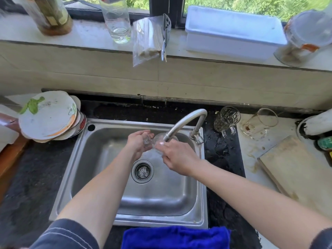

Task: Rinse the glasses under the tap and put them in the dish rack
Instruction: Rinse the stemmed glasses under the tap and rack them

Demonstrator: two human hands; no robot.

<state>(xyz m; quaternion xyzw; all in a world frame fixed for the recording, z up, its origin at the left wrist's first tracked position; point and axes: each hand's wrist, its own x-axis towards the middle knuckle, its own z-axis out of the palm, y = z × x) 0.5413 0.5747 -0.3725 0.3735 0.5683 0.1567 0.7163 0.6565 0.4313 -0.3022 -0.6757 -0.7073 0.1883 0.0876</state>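
Note:
Over the steel sink (100, 177) both hands hold one clear glass mug (159, 141) right under the spout of the curved tap (185, 121). My left hand (138, 142) grips its handle side. My right hand (177, 157) holds its rim and body from the right. On the dark counter right of the tap stands a patterned glass mug (226, 121). Beside it, on the pale surface, a plain glass mug (258, 123) has brown residue at its bottom. No dish rack shows.
Stacked dirty plates (48, 117) sit left of the sink. A wooden cutting board (294, 169) lies at the right, a blue cloth (174, 238) at the sink's front edge. The window sill holds a tall glass (117, 18), bagged skewers (147, 40), a white box (233, 31) and jars.

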